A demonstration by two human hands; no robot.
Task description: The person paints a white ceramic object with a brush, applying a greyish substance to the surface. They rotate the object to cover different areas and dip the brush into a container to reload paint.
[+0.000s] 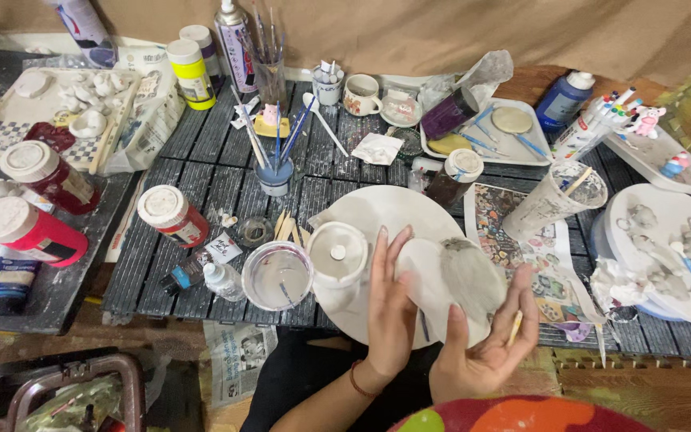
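My left hand lies flat, fingers together, against the left edge of a white oval clay piece with a grey patch on its right half. My right hand cups the piece from below and also grips a thin wooden tool between its fingers. The piece rests over a round white board. A white lidded clay pot stands on that board just left of my left hand.
A clear cup of cloudy water sits left of the pot. Red paint jars, a blue cup of brushes, a mug, a blue bottle and a tray of small figures crowd the dark slatted table.
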